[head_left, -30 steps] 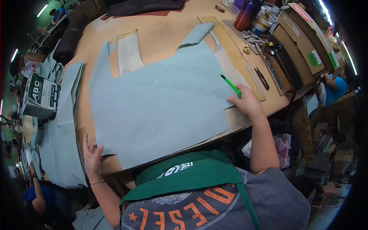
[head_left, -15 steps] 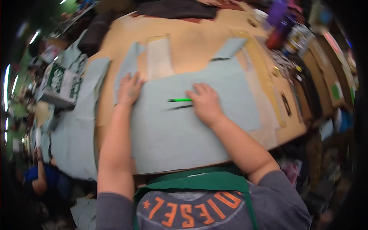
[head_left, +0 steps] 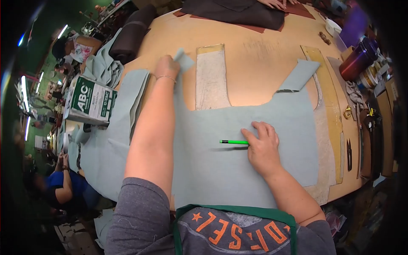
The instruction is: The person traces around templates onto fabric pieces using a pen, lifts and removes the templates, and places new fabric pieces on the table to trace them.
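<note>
A pale blue-green sheet (head_left: 221, 170), leather or cloth, lies in front of me over a worn whitish pattern board (head_left: 211, 80) with yellow edging. My left hand (head_left: 167, 67) is stretched far forward, its fingers closed on the sheet's narrow left strip, whose end folds over beside it. My right hand (head_left: 263, 148) rests on the middle of the sheet, holding a green pencil (head_left: 236, 142) between thumb and fingers. The pencil points left with its black-banded end. At the upper right, another strip of the sheet bends over, with a dark slit at its base.
Left are more blue-green sheets (head_left: 136, 85), an ABC box (head_left: 90, 100) and a dark roll (head_left: 132, 36). Dark brown material (head_left: 238, 10) lies at the far edge near another person's hands (head_left: 276, 3). Right are a purple tumbler (head_left: 359, 58), scissors (head_left: 349, 155) and brass weights (head_left: 347, 112).
My left hand has moved forward from the sheet's left edge to the strip's far end and closed on it. My right hand still holds the pencil over the sheet; the view has shifted.
</note>
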A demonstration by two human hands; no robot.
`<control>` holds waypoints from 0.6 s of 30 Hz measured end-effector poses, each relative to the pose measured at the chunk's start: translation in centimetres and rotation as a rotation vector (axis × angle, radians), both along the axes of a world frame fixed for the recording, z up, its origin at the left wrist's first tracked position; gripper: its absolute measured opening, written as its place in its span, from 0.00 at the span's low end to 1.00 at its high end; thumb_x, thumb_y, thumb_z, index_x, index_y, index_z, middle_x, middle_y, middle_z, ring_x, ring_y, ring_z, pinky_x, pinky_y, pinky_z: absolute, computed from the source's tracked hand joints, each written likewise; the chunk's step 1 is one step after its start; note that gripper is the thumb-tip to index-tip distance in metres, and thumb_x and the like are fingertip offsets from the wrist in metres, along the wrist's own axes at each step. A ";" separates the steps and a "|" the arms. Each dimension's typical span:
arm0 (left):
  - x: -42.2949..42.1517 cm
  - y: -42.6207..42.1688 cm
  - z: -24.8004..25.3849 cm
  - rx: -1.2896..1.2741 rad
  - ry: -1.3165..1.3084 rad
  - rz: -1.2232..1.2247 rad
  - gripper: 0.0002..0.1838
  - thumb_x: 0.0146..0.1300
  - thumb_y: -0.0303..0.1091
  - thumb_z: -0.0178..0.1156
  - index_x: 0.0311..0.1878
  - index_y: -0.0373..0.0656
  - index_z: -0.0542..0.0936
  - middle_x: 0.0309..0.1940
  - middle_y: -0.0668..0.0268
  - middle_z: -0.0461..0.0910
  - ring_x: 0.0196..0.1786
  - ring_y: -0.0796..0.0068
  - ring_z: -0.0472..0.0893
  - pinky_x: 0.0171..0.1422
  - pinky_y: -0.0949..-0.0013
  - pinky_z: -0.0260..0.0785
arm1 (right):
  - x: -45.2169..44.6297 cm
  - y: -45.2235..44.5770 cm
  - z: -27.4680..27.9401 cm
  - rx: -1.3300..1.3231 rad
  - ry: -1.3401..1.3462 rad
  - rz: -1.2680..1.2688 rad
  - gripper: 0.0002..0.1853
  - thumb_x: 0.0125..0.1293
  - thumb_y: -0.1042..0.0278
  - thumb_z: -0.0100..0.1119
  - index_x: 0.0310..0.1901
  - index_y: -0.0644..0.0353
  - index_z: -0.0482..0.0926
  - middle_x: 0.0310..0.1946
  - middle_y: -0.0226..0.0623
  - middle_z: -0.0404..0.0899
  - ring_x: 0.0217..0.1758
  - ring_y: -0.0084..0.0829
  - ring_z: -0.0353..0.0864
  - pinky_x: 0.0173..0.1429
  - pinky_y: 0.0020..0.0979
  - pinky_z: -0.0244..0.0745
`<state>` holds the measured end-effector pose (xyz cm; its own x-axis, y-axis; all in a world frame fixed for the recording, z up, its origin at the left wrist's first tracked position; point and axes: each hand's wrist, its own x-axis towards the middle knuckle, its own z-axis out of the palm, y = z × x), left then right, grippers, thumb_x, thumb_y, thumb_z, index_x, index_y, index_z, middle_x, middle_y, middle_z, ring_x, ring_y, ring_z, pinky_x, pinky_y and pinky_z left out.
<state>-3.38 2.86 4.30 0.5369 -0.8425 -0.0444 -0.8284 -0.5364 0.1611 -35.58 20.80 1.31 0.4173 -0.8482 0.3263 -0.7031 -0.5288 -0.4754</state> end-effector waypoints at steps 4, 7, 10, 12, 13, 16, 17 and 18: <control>-1.1 0.4 2.7 -0.520 -0.206 -0.066 0.22 0.53 0.48 0.54 0.48 0.46 0.74 0.48 0.59 0.71 0.51 0.56 0.70 0.52 0.50 0.62 | -0.2 0.0 -0.1 0.012 -0.018 0.001 0.18 0.46 0.78 0.52 0.42 0.55 0.76 0.48 0.40 0.66 0.54 0.44 0.63 0.56 0.45 0.58; -4.0 2.3 3.3 -0.767 -0.245 -0.398 0.26 0.55 0.53 0.54 0.52 0.46 0.72 0.53 0.57 0.68 0.58 0.53 0.63 0.58 0.49 0.55 | -0.2 0.1 -0.2 -0.008 -0.023 0.002 0.17 0.47 0.77 0.51 0.42 0.55 0.76 0.48 0.40 0.66 0.54 0.44 0.63 0.56 0.45 0.58; -5.3 7.0 2.2 -0.732 -0.118 -0.493 0.28 0.57 0.54 0.53 0.55 0.46 0.69 0.59 0.55 0.62 0.64 0.51 0.55 0.63 0.50 0.48 | -0.3 0.0 -0.5 -0.021 -0.025 0.006 0.17 0.47 0.77 0.50 0.42 0.55 0.76 0.48 0.40 0.66 0.54 0.43 0.63 0.56 0.45 0.58; -7.4 13.3 1.4 -0.553 -0.044 -0.510 0.27 0.59 0.51 0.51 0.57 0.45 0.68 0.62 0.55 0.59 0.66 0.50 0.52 0.65 0.49 0.45 | -0.3 0.0 -0.5 -0.040 -0.033 0.016 0.17 0.47 0.76 0.50 0.42 0.56 0.76 0.47 0.40 0.67 0.53 0.42 0.64 0.56 0.44 0.58; -8.3 16.7 0.7 -0.450 -0.061 -0.517 0.26 0.60 0.50 0.50 0.58 0.45 0.67 0.62 0.56 0.58 0.67 0.50 0.50 0.65 0.48 0.44 | -0.4 0.0 -0.5 -0.046 -0.032 0.014 0.17 0.48 0.76 0.49 0.42 0.56 0.75 0.46 0.40 0.67 0.52 0.42 0.64 0.56 0.44 0.59; -12.1 25.4 0.0 -0.151 0.079 -0.439 0.32 0.57 0.52 0.52 0.62 0.47 0.62 0.66 0.55 0.49 0.68 0.50 0.44 0.62 0.37 0.41 | -0.5 0.1 -0.6 -0.044 -0.041 -0.002 0.18 0.47 0.78 0.50 0.42 0.55 0.76 0.47 0.38 0.68 0.54 0.40 0.63 0.54 0.42 0.61; -13.4 26.9 -0.2 -0.060 0.086 -0.454 0.34 0.56 0.54 0.53 0.62 0.48 0.61 0.66 0.56 0.48 0.69 0.49 0.44 0.61 0.34 0.40 | -0.7 0.0 -0.8 -0.060 -0.039 -0.036 0.16 0.47 0.77 0.49 0.40 0.56 0.76 0.46 0.39 0.68 0.52 0.40 0.64 0.53 0.42 0.62; -14.7 28.2 -0.2 0.026 0.091 -0.458 0.35 0.54 0.55 0.53 0.63 0.49 0.60 0.67 0.56 0.47 0.69 0.49 0.43 0.60 0.32 0.39 | -0.9 -0.2 -0.9 -0.080 -0.037 -0.057 0.14 0.48 0.76 0.48 0.39 0.57 0.75 0.44 0.40 0.68 0.51 0.40 0.65 0.52 0.42 0.62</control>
<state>-18.12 31.10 4.05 0.1027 -0.9898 -0.0988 -0.9640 -0.1235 0.2356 -36.47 20.63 0.41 0.3553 -0.8408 0.4083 -0.7158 -0.5257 -0.4596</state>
